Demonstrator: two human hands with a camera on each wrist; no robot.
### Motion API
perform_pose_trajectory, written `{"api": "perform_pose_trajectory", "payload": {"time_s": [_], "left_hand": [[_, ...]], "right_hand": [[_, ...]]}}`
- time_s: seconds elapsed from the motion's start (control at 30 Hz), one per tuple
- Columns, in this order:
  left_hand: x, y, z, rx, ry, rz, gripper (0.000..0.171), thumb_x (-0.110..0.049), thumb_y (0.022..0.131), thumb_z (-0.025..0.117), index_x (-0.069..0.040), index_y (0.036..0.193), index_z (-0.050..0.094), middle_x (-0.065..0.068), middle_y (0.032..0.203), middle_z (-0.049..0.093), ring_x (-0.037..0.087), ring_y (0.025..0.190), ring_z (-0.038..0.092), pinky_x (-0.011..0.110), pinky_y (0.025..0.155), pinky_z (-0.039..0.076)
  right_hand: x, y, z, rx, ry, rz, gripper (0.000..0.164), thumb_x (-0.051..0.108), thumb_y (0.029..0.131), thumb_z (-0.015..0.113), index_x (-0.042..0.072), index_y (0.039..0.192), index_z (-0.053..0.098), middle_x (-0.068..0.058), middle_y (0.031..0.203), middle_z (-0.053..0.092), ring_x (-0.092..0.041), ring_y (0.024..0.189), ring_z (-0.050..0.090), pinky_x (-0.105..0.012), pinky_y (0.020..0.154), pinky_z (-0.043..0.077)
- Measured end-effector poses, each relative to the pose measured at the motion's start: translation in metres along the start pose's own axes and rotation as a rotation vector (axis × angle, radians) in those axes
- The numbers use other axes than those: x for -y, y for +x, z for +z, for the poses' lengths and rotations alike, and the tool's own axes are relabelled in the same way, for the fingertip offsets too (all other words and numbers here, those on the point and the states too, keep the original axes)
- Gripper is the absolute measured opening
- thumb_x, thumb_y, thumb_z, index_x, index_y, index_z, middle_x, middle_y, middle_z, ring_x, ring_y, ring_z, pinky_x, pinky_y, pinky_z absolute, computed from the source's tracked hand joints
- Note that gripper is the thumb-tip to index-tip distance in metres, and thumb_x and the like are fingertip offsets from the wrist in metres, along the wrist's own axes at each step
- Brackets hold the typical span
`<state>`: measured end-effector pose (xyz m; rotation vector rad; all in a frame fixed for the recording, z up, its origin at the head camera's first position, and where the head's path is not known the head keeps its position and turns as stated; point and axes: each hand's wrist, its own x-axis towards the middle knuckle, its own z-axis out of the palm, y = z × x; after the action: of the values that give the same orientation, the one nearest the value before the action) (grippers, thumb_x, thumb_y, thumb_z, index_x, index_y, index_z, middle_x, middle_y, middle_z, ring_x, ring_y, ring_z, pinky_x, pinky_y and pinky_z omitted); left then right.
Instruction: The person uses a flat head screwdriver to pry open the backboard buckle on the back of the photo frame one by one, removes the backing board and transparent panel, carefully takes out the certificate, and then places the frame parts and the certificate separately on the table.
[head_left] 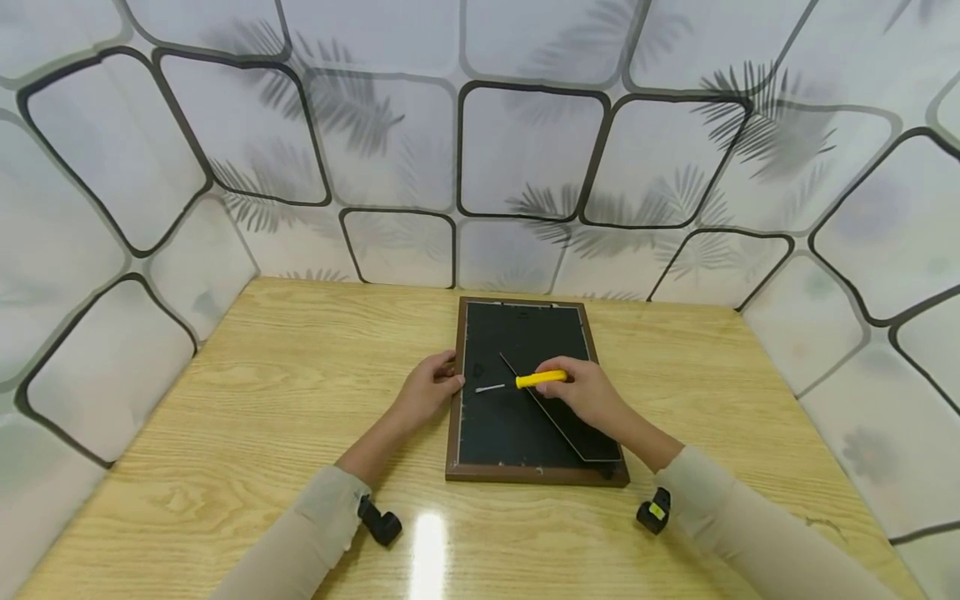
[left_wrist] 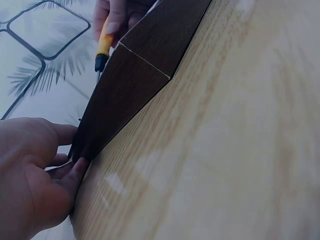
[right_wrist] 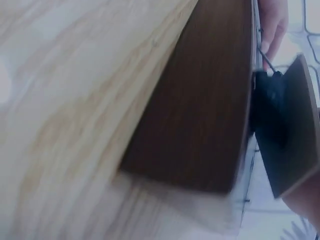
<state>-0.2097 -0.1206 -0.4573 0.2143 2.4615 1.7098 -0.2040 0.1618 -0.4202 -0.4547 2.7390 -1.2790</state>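
Observation:
A brown-edged picture frame [head_left: 538,473] lies face down, its black backing [head_left: 495,433] up. Hinged on it, a black stand flap [head_left: 581,429] tilts up; the right wrist view shows the raised flap [right_wrist: 295,130] beside the frame's dark side [right_wrist: 200,100]. My left hand [head_left: 429,387] grips the frame's left edge, thumb and fingertips against it, as the left wrist view shows at a corner. In my right hand [head_left: 588,392] is a yellow-handled screwdriver [head_left: 536,379] with a black collar, held above the flap. Its silver shaft points left over the backing, toward my left thumb.
The frame sits on a light wood-grain table [head_left: 315,358]. Around the back and sides stand patterned white walls [head_left: 397,142] with dark outlines and leaf prints. Small black cameras [head_left: 380,522] are strapped at both sleeves.

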Motion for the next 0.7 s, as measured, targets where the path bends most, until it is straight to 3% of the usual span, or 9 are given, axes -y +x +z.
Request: {"api": "perform_pose_trajectory", "payload": {"time_s": [0.27,0.5,0.7], "left_hand": [[0.001,-0.001,-0.002,-0.003,0.003,-0.012,0.057,-0.013,0.101,0.062,-0.002,0.153,0.041,0.021,0.152,0.044,0.036,0.135,0.05,0.048,0.109,0.046],[0.002,0.001,0.0,0.004,0.005,0.009,0.057,-0.012,0.101,0.061,0.0,0.153,0.04,0.022,0.153,0.042,0.037,0.135,0.05,0.048,0.109,0.046],[0.002,0.001,0.001,-0.002,0.008,0.015,0.057,-0.011,0.101,0.061,0.0,0.153,0.04,0.023,0.152,0.044,0.037,0.134,0.051,0.049,0.109,0.046]], "right_hand": [[-0.019,0.015,-0.025,-0.058,0.135,0.1,0.032,0.023,0.096,0.07,0.005,0.123,0.067,-0.016,0.114,0.068,-0.023,0.097,0.071,-0.041,0.091,0.058],[-0.044,0.035,-0.042,-0.143,0.214,0.195,0.036,0.022,0.098,0.068,0.002,0.129,0.064,-0.018,0.119,0.068,-0.011,0.093,0.07,-0.024,0.082,0.058],[-0.06,0.044,-0.046,-0.158,0.313,0.201,0.042,0.019,0.099,0.067,-0.003,0.133,0.06,-0.022,0.123,0.064,-0.002,0.089,0.069,-0.022,0.086,0.058]]}}
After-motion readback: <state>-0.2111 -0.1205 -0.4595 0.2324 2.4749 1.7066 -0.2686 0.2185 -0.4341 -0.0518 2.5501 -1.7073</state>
